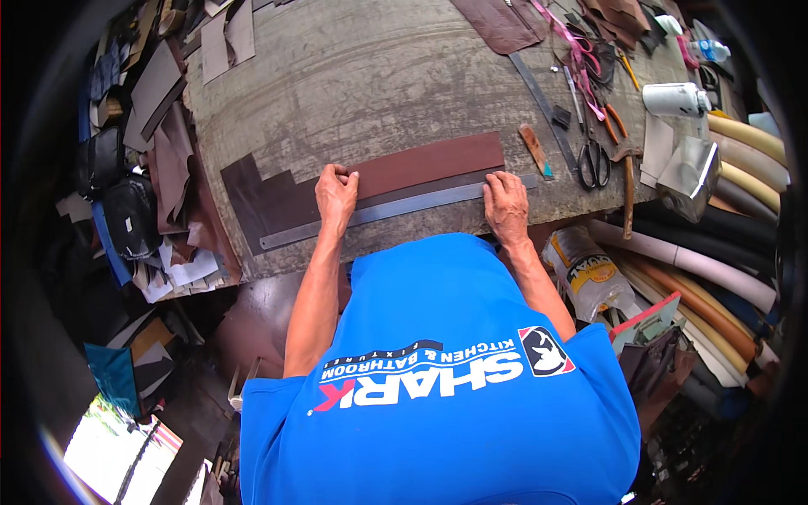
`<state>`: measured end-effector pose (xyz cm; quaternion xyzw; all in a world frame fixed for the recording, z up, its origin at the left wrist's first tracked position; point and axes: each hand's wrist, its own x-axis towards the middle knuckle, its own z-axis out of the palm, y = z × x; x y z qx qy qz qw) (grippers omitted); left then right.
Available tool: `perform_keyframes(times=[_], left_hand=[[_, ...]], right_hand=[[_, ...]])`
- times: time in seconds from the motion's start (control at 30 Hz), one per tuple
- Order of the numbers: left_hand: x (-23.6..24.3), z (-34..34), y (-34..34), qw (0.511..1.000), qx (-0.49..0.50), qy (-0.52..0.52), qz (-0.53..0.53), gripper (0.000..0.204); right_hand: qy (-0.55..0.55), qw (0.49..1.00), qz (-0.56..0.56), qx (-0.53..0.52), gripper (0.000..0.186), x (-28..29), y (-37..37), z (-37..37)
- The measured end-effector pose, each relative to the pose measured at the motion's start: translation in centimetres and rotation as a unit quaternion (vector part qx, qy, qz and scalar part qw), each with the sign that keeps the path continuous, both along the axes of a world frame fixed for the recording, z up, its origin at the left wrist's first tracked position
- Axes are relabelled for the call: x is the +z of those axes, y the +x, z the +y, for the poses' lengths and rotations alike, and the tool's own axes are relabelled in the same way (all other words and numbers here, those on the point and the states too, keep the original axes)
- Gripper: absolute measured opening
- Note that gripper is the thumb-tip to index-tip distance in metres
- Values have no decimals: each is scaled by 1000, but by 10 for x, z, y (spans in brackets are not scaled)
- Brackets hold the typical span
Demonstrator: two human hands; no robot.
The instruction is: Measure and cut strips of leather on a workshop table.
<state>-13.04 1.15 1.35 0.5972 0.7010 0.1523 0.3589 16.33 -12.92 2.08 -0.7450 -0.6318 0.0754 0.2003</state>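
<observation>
My right hand [507, 204] presses flat on the long steel ruler [396, 208] lying across the dark brown leather strip [404, 172] on the grey workbench [353, 76]. My left hand [337, 190], closed in a fist at the ruler's edge, may grip a blade; I cannot tell. Keep ruler pressure firm and even.

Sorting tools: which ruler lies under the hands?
The long metal ruler along the brown leather strip; both hands press it. The other straightedge lies angled, untouched.

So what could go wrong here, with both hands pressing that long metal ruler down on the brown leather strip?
1. The metal ruler is held only at two spots, by the left hand and right hand; it might slip on the brown leather strip and skew the line.
2. Fingers lie along the ruler's edge, so a blade run there could nick them.
</observation>
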Motion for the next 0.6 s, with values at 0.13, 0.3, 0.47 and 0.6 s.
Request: perform_keyframes(times=[0.13, 0.3, 0.47, 0.6], left_hand=[[10, -24, -1, 990, -18, 121, 70, 30], [6, -51, 4, 935, -211, 241, 154, 40], [-5, -50, 11, 928, -212, 248, 180, 41], [-4, -49, 5, 932, -210, 232, 183, 40]], right_hand=[[21, 1000, 3, 22, 25, 5, -1, 14], [31, 998, -14, 53, 30, 1, -11, 28], [-38, 997, -8, 63, 33, 4, -16, 37], [-15, 998, 62, 30, 27, -2, 14, 41]])
